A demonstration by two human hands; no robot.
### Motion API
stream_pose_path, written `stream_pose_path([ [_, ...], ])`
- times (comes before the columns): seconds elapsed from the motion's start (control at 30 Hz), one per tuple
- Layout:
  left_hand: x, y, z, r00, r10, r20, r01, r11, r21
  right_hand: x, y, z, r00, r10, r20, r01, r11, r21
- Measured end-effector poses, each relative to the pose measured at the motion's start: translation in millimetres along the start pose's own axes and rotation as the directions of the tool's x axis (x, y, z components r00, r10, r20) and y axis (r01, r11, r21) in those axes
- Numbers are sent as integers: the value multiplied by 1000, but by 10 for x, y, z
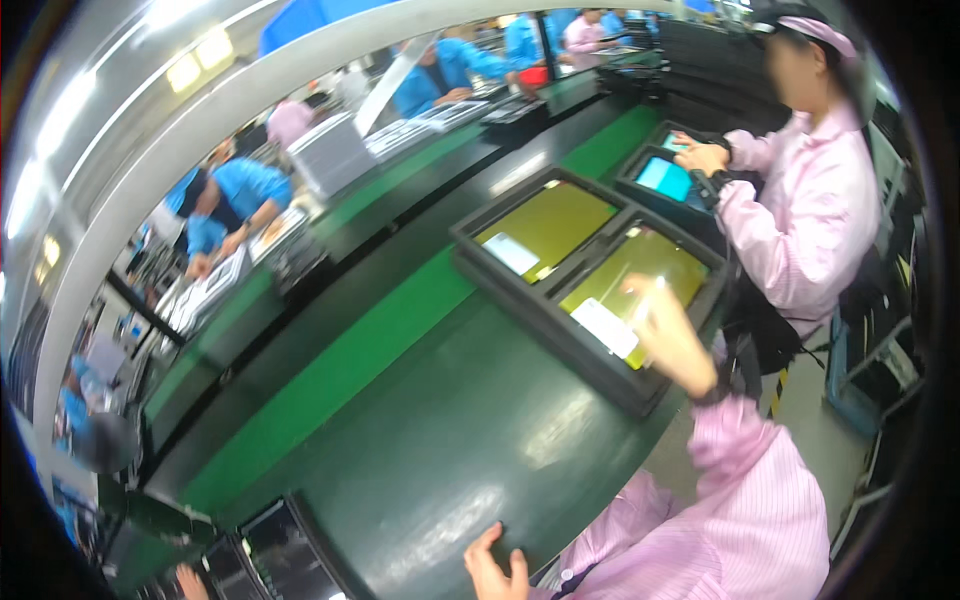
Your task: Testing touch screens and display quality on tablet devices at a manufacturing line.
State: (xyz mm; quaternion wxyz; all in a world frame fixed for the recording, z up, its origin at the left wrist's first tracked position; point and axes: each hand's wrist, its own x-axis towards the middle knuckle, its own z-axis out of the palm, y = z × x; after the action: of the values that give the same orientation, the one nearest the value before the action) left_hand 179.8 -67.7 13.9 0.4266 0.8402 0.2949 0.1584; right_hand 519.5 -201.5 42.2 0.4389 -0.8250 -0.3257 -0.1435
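"Two yellow panels lie in the black tray (545, 318), a left panel (560, 220) and a right panel (660, 262), each with a white rectangle at its near-left edge; where are the hands?"

"The right hand (668, 332) is over the right panel, just beside its white rectangle (603, 325). It is blurred, so I cannot tell whether its fingers are together, or whether they touch the panel"

"And the other?"

"The left hand (495, 573) is well apart from the tray, at the near edge of the green bench (430, 420), thumb and forefinger apart with nothing visible between them"

"What worries you?"

"Scuffing, mostly. If a fingertip or the dark wristband (712, 392) dragged across that glossy-looking surface, it might mark it, or knock the white rectangle askew"

"And the tray itself?"

"The left hand gives it no steadying. A hard push might slide it along the bench, perhaps into the second tray (660, 180) on the far right, where a co-worker's hand (703, 157) is"

"Could a sleeve do it too?"

"Possibly: the right sleeve (745, 445) is near the tray's near corner, and a snag there might jolt both panels"
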Motion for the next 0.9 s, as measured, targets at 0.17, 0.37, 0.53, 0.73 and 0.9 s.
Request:
stream_pose_path([
  [0.17,197,103,310,923,148,355,-32,950,-312,268,1445,-762,969,202,-142,-246,820,-517],
  [0.37,437,408,543,803,306,512,-111,920,-376,466,1739,-1023,978,196,-67,-204,851,-484],
  [0.53,484,351,871,604,357,713,287,737,-612,536,1091,-1463,962,257,89,-213,915,-341],
  [0.73,565,793,1301,847,314,429,477,-94,-874,9,-173,-1248,907,392,155,-378,919,-109],
  [0.9,769,883,1058,910,34,413,415,-82,-906,-446,-540,-877,880,443,174,-461,883,87],
])
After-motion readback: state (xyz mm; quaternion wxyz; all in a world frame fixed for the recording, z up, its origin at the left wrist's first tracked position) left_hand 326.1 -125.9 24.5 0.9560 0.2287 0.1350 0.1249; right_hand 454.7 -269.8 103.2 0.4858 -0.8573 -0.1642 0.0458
